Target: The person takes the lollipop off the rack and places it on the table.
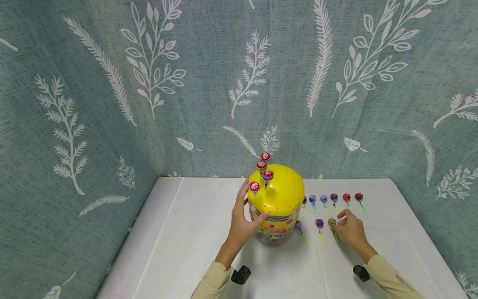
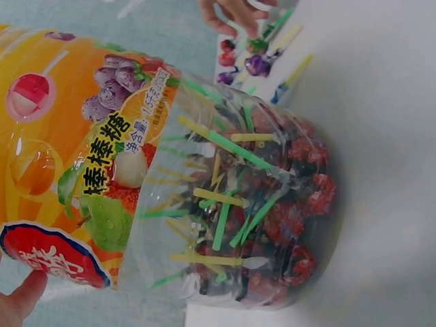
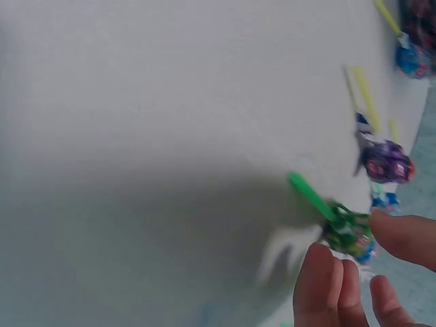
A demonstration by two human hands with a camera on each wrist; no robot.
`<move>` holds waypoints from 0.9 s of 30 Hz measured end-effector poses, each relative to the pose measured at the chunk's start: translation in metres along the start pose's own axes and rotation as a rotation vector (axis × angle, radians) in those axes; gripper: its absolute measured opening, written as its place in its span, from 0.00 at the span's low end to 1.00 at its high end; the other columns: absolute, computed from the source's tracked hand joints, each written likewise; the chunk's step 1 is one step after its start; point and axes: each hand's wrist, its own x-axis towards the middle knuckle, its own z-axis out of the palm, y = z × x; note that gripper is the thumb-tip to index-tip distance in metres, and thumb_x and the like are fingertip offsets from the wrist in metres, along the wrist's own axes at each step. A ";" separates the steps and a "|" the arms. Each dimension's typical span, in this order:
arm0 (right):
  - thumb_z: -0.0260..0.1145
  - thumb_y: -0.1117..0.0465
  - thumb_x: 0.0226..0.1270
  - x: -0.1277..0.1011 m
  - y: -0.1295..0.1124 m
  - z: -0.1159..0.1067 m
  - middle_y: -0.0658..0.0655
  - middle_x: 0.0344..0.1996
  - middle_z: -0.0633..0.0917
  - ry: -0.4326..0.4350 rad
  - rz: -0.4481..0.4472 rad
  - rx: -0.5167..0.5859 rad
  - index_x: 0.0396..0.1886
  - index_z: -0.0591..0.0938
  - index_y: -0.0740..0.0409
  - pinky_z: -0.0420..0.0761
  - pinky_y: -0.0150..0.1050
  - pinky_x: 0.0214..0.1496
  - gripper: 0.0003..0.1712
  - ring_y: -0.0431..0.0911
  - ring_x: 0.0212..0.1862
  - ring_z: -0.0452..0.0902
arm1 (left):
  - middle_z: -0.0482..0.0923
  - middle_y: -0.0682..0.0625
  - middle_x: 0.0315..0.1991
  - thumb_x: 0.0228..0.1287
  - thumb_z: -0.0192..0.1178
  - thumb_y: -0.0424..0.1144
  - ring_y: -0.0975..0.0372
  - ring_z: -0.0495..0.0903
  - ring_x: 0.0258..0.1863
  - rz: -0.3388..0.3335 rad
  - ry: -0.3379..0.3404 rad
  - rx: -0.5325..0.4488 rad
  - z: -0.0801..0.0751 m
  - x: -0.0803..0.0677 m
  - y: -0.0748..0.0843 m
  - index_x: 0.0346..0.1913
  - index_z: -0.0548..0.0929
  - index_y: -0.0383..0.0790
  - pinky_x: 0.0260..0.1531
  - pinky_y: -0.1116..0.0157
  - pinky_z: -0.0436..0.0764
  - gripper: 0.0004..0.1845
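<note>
My left hand (image 1: pixel 240 224) holds the side of a big clear candy jar (image 2: pixel 225 204) with a yellow lid (image 1: pixel 285 187). Its thumb lies at the lid's front edge, while the other fingers are partly hidden behind. Several lollipops, among them a purple one (image 1: pixel 267 175), stand in holes at the lid's left. Beside the jar, my right hand (image 1: pixel 351 228) is at a green-wrapped lollipop (image 3: pixel 349 230), thumb and fingers spread around its head. Whether they touch the wrapper is hard to tell. A purple lollipop (image 1: pixel 319 224) lies left of it.
Behind the right hand runs a row of lollipops, with a dark red one (image 1: pixel 359 197) at its right end. A blue lollipop (image 1: pixel 298 225) lies against the jar's right side. The white tabletop (image 1: pixel 194 232) meets a leaf-patterned cloth (image 1: pixel 209 104) at the back and sides.
</note>
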 end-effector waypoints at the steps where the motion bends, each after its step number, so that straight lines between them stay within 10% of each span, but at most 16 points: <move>1: 0.70 0.65 0.52 0.000 -0.001 -0.002 0.57 0.21 0.76 0.008 -0.006 -0.002 0.38 0.71 0.68 0.68 0.38 0.23 0.20 0.48 0.23 0.70 | 0.52 0.39 0.72 0.55 0.66 0.37 0.52 0.58 0.69 0.001 0.000 0.001 -0.001 0.000 0.004 0.70 0.56 0.33 0.57 0.45 0.69 0.42; 10: 0.71 0.66 0.53 0.003 -0.020 -0.024 0.58 0.26 0.78 0.027 -0.099 0.063 0.39 0.73 0.67 0.72 0.38 0.23 0.18 0.47 0.25 0.75 | 0.48 0.49 0.74 0.55 0.67 0.46 0.55 0.55 0.70 0.005 0.001 0.004 0.006 -0.003 -0.030 0.73 0.53 0.47 0.57 0.46 0.68 0.46; 27: 0.71 0.65 0.56 -0.002 -0.076 -0.055 0.58 0.31 0.82 0.070 -0.303 0.212 0.39 0.76 0.63 0.79 0.34 0.24 0.14 0.44 0.30 0.77 | 0.48 0.50 0.74 0.57 0.63 0.54 0.56 0.55 0.70 0.016 0.003 -0.002 0.007 -0.003 -0.033 0.73 0.53 0.50 0.57 0.47 0.69 0.44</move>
